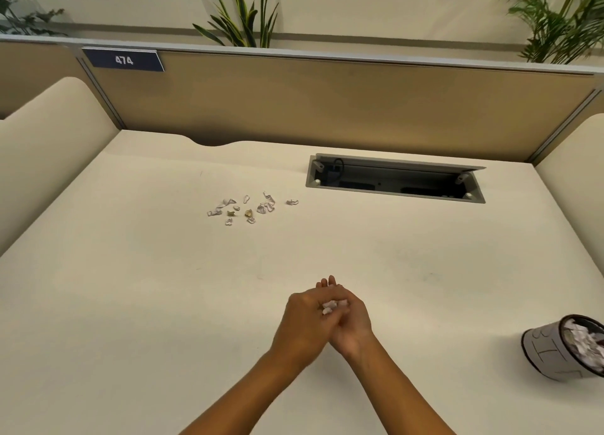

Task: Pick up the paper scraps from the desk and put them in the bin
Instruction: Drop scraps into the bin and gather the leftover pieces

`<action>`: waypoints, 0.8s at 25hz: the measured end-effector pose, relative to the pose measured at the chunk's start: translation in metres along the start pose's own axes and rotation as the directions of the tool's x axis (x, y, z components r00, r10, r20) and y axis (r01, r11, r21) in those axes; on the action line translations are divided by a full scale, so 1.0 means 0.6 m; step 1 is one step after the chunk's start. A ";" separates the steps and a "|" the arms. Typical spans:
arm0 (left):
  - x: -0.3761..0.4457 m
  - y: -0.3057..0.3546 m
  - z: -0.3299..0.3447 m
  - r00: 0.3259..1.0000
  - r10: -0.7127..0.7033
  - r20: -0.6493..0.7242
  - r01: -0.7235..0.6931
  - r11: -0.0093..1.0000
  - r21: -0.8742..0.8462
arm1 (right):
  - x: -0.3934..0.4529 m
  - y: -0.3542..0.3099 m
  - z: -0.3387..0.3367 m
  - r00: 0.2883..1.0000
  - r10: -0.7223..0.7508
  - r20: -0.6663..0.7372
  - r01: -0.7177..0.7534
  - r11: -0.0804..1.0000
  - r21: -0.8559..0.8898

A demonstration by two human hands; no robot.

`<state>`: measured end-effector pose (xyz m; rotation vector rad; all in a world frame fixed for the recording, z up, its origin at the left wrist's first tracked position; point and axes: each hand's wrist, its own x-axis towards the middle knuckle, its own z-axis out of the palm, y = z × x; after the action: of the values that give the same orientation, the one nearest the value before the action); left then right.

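Several small crumpled paper scraps (pixel 248 206) lie scattered on the cream desk (pixel 130 287), toward the back left of centre. My left hand (pixel 302 323) and my right hand (pixel 354 323) are pressed together above the desk's near middle, cupped around a small clump of white paper scraps (pixel 333 305) that shows between the fingers. A small white bin (pixel 549 353) with a dark rim stands at the right edge of the desk, tilted toward me in the view and holding several scraps.
An open cable hatch (pixel 395 179) with a raised grey lid is sunk into the desk at the back right. A tan partition (pixel 327 107) with a blue "474" label (pixel 124 60) closes the back. Cream side panels flank the desk.
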<state>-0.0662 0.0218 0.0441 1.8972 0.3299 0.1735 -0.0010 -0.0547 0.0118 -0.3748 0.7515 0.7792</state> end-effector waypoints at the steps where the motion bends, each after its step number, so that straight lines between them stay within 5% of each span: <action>1: 0.005 0.002 -0.001 0.999 0.027 -0.020 -0.027 1.000 -0.006 | -0.004 -0.004 -0.003 1.000 0.003 0.018 -0.004 1.000 0.025; 3: 0.021 -0.006 -0.010 0.992 0.057 -0.116 -0.059 0.998 -0.014 | -0.012 -0.018 -0.006 0.999 -0.019 0.030 0.016 0.995 0.098; 6: 0.050 -0.053 -0.019 0.982 -0.085 -0.169 0.099 0.992 0.077 | -0.030 -0.048 -0.019 0.998 -0.066 0.003 0.065 0.984 0.168; 10: 0.081 -0.120 0.001 0.976 -0.218 0.021 0.192 0.898 0.396 | -0.064 -0.103 -0.040 0.988 -0.156 0.009 0.151 0.970 0.191; 14: 0.094 -0.138 0.027 0.941 -0.322 0.101 0.225 0.822 0.524 | -0.115 -0.191 -0.056 0.951 -0.308 0.024 0.299 0.937 0.181; 20: 0.090 -0.154 0.034 0.950 -0.300 0.081 0.199 0.788 0.583 | -0.233 -0.363 -0.110 0.709 -0.705 0.016 0.681 0.691 0.242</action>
<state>-0.0228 0.0496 -0.0518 2.4147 0.5611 -0.3053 0.0643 -0.3056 0.0761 -0.3764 0.5180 -0.0173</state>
